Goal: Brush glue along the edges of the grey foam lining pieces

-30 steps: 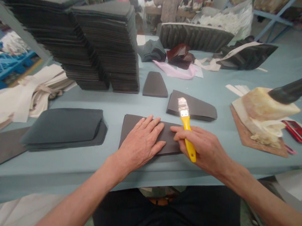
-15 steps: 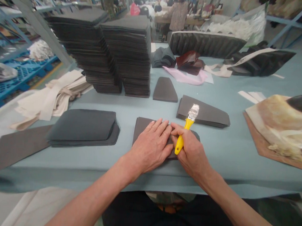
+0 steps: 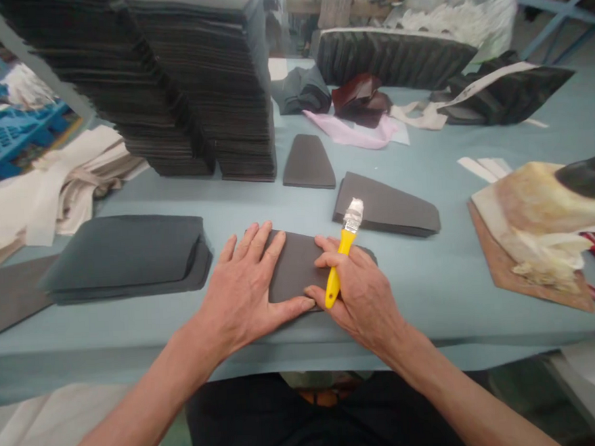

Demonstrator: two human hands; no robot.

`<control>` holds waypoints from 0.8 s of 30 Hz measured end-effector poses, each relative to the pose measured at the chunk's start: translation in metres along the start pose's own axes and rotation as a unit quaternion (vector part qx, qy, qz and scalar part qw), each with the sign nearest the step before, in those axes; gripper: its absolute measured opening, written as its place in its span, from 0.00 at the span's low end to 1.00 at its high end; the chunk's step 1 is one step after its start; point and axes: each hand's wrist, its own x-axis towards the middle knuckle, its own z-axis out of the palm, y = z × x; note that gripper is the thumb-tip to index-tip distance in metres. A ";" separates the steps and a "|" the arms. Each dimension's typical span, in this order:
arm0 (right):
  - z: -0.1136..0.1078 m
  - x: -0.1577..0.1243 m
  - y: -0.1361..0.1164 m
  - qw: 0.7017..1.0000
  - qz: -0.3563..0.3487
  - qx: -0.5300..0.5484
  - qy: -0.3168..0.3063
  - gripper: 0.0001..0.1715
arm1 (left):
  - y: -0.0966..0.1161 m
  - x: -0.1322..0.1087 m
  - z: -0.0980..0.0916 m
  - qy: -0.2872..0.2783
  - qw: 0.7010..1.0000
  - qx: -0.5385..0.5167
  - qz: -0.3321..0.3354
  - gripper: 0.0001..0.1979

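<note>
- Head view: a dark panel (image 3: pixel 294 269) lies flat near the front edge of the worktop (image 3: pixel 429 303), with a strip of the blue-green covering showing between its near side and that edge.
- Left hand (image 3: pixel 241 291) is spread over the panel's left end, fingers splayed and thumb stretched along the near side.
- Right hand (image 3: pixel 362 289) is closed around a brush (image 3: pixel 345 244), its fingertips on the right part of the panel; the two hands are apart, though their thumb tips come close.
- Behind the right hand, a tapered dark pile (image 3: pixel 393 206) sits near; more of the covering shows between it and the brown board (image 3: pixel 507 273) on the right.
- To the left, a layered dark stack (image 3: pixel 124 253) with rounded corners lies well apart from the panel.
- Further back stand tall stacks (image 3: pixel 237 94) of thin dark sheets, with a small trapezoid piece (image 3: pixel 308 162) beside them.
- Cream strips (image 3: pixel 73 180) look limp and overlapping; a pink strip (image 3: pixel 353 134) curves loosely.
- The brush has a smooth yellow handle, a metal band and whitened bristles pointing up, away from the panel.
- The panel looks matte, smooth and grey-brown; the hands hide part of its outline.
</note>
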 end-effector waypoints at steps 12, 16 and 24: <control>0.005 -0.003 0.003 0.999 -0.008 -0.012 0.038 0.17 | -0.016 -0.004 0.015 0.030 0.997 -0.078 0.000 0.56; 0.007 -0.003 0.006 0.999 -0.024 -0.019 0.044 0.18 | -0.020 -0.002 0.012 -0.018 0.995 -0.092 -0.015 0.58; 0.012 -0.005 0.010 0.999 -0.013 -0.027 0.020 0.21 | -0.016 0.006 -0.003 -0.057 0.997 -0.053 0.004 0.57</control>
